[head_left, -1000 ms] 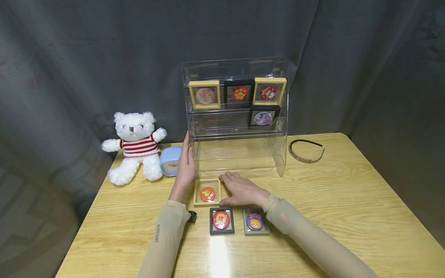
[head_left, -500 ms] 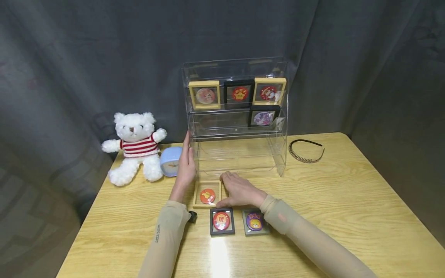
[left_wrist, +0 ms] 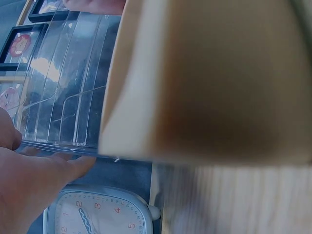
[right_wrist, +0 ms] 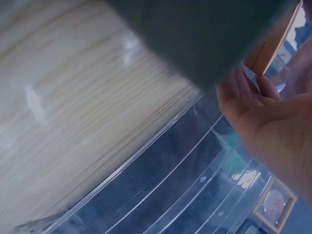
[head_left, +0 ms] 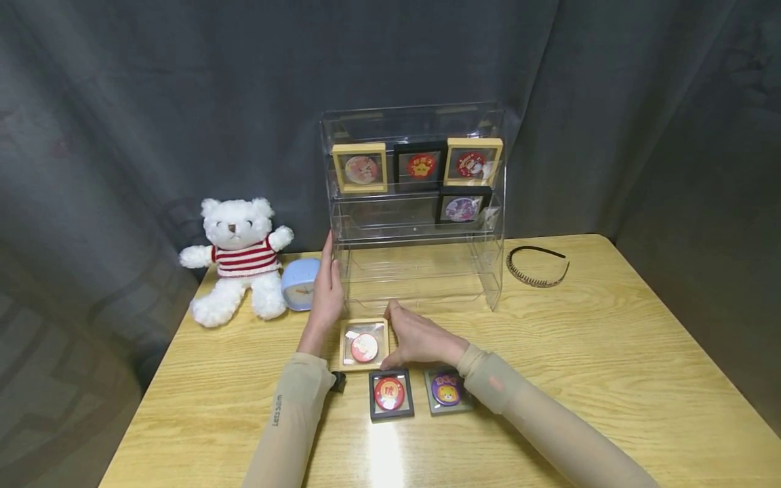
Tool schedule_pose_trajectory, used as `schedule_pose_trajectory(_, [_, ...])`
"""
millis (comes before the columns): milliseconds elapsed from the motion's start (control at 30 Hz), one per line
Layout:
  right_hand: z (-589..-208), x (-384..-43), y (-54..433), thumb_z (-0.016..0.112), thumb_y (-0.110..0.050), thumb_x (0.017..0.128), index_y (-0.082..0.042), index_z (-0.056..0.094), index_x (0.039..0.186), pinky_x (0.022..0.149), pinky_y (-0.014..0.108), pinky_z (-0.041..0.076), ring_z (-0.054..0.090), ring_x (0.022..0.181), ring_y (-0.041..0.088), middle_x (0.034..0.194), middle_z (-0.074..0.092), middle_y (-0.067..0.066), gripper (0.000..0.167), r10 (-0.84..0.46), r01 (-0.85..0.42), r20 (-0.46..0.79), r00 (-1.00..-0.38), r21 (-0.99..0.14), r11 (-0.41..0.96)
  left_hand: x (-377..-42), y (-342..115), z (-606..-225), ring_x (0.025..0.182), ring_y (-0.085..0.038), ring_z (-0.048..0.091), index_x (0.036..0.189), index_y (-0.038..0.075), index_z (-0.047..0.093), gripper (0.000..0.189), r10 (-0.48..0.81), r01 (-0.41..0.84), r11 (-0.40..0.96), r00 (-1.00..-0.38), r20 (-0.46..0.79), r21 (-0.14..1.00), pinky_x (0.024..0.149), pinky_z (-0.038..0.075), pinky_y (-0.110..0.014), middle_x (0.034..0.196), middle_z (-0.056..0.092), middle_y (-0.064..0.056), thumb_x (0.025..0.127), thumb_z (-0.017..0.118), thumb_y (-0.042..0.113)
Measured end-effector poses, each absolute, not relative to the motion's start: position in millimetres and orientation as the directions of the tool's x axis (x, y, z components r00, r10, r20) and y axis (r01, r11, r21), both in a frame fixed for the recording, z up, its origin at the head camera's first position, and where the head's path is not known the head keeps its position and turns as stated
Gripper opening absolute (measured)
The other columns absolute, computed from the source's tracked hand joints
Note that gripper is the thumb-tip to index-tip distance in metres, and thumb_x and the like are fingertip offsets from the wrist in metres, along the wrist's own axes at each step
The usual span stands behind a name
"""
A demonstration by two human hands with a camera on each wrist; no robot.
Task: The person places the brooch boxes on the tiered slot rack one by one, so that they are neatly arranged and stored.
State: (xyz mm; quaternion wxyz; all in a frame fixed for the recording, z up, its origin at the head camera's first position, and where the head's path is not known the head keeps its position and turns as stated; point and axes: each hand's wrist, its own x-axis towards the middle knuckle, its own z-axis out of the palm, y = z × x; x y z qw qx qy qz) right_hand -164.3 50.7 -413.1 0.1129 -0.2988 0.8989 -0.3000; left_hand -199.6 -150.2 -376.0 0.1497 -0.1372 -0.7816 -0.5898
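Observation:
My right hand (head_left: 422, 335) pinches the right side of a light wooden frame (head_left: 346, 346) in the head view. Inside it sits a round badge (head_left: 364, 348), whitened by glare. In the right wrist view, curled fingers (right_wrist: 239, 97) meet the frame's edge. My left hand (head_left: 327, 296) rests along the left side of a clear acrylic display stand (head_left: 415, 240). Its fingers lie straight against the side panel, and in the left wrist view its fingertips (left_wrist: 80, 165) show at the panel's edge. A blurred wooden frame (left_wrist: 131, 117) fills much of that view.
Close in front lie a black-framed red badge (head_left: 389, 394) and a grey-green frame (head_left: 448, 392) with a bear badge. Several framed badges stand on the upper tiers. A blue alarm clock (head_left: 299, 283) and white teddy bear (head_left: 234, 261) sit left, a headband (head_left: 533, 274) right.
The wooden frame has shifted slightly toward me, and glare has paled its orange badge. The black frame has slid a little the same way. My left hand has stayed put.

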Motion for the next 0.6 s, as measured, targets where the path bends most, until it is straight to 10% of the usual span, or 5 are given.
schedule_pose_trajectory(133, [-414, -162, 50, 0.103, -0.028, 0.070, 0.003, 0.045, 0.134, 0.078, 0.037, 0.059, 0.063, 0.089, 0.021, 0.108, 0.063, 0.011, 0.092, -0.618, -0.476, -0.012, -0.786, -0.626, 0.618, -214, -153, -394, 0.161, -0.039, 0.016, 0.170, -0.003, 0.016, 0.056, 0.031, 0.395, 0.282, -0.915, 0.403, 0.874, 0.132, 0.012, -0.048, 0.176, 0.016, -0.021, 0.115, 0.025, -0.003])
schedule_pose_trajectory(367, [-414, -160, 50, 0.100, -0.027, 0.075, 0.005, 0.036, 0.161, 0.117, 0.055, 0.045, 0.050, 0.142, 0.045, 0.157, 0.046, 0.031, 0.111, -0.628, -0.499, -0.012, -0.778, -0.595, 0.630, -224, -158, -409, 0.161, -0.034, 0.018, 0.172, 0.006, 0.016, 0.057, 0.031, 0.413, 0.302, -0.905, 0.424, 0.859, 0.132, 0.015, -0.048, 0.177, 0.017, -0.015, 0.117, 0.027, 0.004])
schedule_pose_trajectory(600, [-412, -158, 51, 0.098, -0.018, 0.078, 0.005, 0.059, 0.142, 0.082, 0.036, 0.062, 0.068, 0.094, 0.026, 0.121, 0.064, 0.016, 0.078, -0.613, -0.553, 0.135, -0.778, -0.609, 0.568, -222, -160, -409, 0.162, -0.030, 0.017, 0.174, 0.013, 0.015, 0.057, 0.047, 0.398, 0.310, -0.913, 0.404, 0.863, 0.132, 0.016, -0.047, 0.178, 0.016, -0.009, 0.118, 0.026, 0.010])
